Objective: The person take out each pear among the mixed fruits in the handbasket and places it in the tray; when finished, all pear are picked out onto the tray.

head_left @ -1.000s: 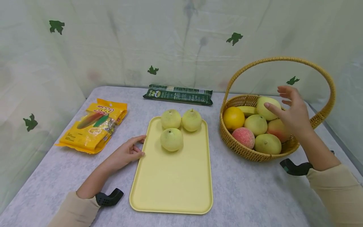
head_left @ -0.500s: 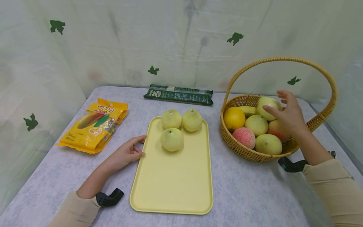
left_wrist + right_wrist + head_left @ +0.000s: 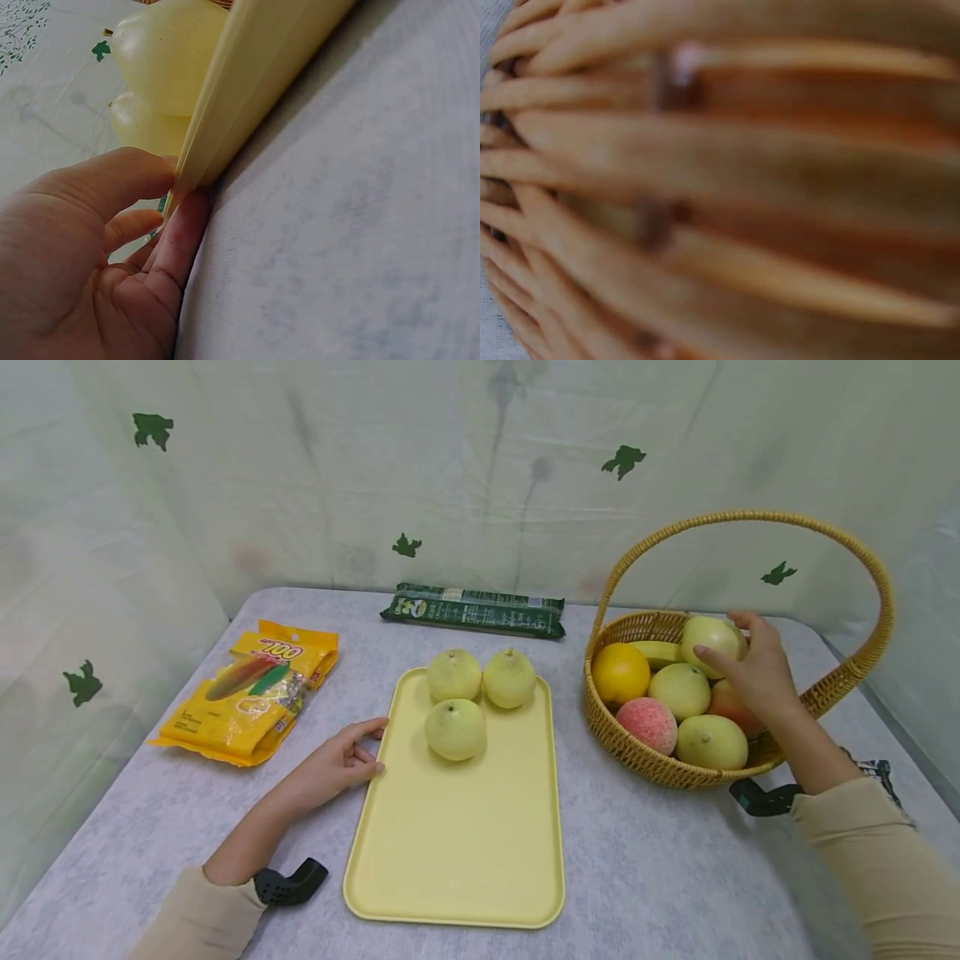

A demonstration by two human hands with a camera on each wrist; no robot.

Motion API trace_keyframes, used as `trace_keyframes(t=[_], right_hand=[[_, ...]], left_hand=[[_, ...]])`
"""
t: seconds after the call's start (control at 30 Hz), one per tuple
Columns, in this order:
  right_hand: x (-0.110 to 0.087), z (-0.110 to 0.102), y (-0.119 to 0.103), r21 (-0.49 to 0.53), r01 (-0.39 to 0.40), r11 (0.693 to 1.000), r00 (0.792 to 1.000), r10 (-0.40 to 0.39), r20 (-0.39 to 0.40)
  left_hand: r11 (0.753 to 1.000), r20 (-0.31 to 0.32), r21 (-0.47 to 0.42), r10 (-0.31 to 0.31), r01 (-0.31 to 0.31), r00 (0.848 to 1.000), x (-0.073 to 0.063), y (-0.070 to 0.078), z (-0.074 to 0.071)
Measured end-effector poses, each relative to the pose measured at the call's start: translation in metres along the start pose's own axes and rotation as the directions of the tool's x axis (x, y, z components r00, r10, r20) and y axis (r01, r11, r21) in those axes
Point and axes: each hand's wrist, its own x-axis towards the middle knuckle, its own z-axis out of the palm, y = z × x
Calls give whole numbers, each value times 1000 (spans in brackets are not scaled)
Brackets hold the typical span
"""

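My left hand (image 3: 330, 771) pinches the left rim of the pale yellow tray (image 3: 457, 843). In the left wrist view, its thumb lies over the rim of the tray (image 3: 225, 105) and a finger is underneath. Three round pale yellow-green pears (image 3: 455, 729) sit in the tray's far half. On the right, my right hand (image 3: 763, 675) reaches over a wicker basket (image 3: 652, 768). Its thumb is in front of the topmost pale pear (image 3: 708, 639) and its fingers are at the far right side. Whether they press on it cannot be seen. Blurred basket weave (image 3: 705, 150) fills the right wrist view.
Around that pear lie an orange (image 3: 620, 674), a pink peach (image 3: 647, 725), greenish fruits (image 3: 711, 742), a reddish fruit and a banana (image 3: 657, 652). The basket's tall handle (image 3: 750, 516) arches overhead. A yellow candy bag (image 3: 243, 697) and a dark green packet (image 3: 472, 610) lie farther back.
My right hand has come down and left onto the topmost pear in the basket, and its thumb and fingers have drawn closer together. My left hand and the tray stay put.
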Motion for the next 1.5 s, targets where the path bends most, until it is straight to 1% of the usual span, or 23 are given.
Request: trace_keyframes(t=[0.2,0.47,0.53,0.57,0.67,0.77,0.87,1.07,1.17,1.2,1.23,1.27,1.33,1.4,1.43,1.47,1.5], right_hand=[[2,3,4,-18,5,1000,1000,-5,5],[2,3,6,-18,-26,1000,999,26,44],[2,4,6,-17,-38,999,999,38,37],[2,4,6,-31,-48,998,999,48,24],[0,4,5,-27,-58,998,998,58,-21],[-3,1,4,5,-57,998,996,58,-74],[-8,-6,-1,57,-47,997,993,52,-102],[-24,-19,-21,150,-42,988,996,54,-77],[-35,-18,-37,210,13,978,996,6,-86],[-39,-16,-43,243,42,969,996,-20,-92],[-43,-14,-49,307,77,949,994,-51,-92],[-47,-11,-55,381,111,918,993,-85,-85],[-55,-4,-69,526,162,835,986,-154,-59],[-63,5,-82,639,182,747,975,-220,-21],[-66,11,-89,679,182,711,969,-249,1],[-70,18,-94,689,184,701,962,-271,19],[-73,25,-99,685,186,705,956,-292,41]], left_hand=[[1000,1,-11,0,0,1000,0,1,1],[1000,0,-2,0,0,1000,0,0,0],[1000,-1,-2,0,0,1000,0,0,0],[1000,-1,-1,-2,2,1000,0,0,0],[1000,1,-5,-1,1,1000,0,0,0],[1000,0,-2,0,0,1000,0,-1,0],[1000,0,10,1,-1,1000,0,-1,0],[1000,0,12,1,-1,1000,0,1,0],[1000,1,6,1,-1,1000,0,2,0],[1000,1,4,1,-1,1000,0,2,0],[1000,0,4,0,0,1000,0,2,0],[1000,-1,4,0,0,1000,0,2,0],[1000,0,3,-1,1,1000,0,2,0],[1000,0,0,-1,1,1000,0,2,0],[1000,1,-5,2,-2,1000,0,2,0],[1000,2,-11,7,-7,1000,0,2,0],[1000,3,-16,10,-10,1000,0,1,1]])
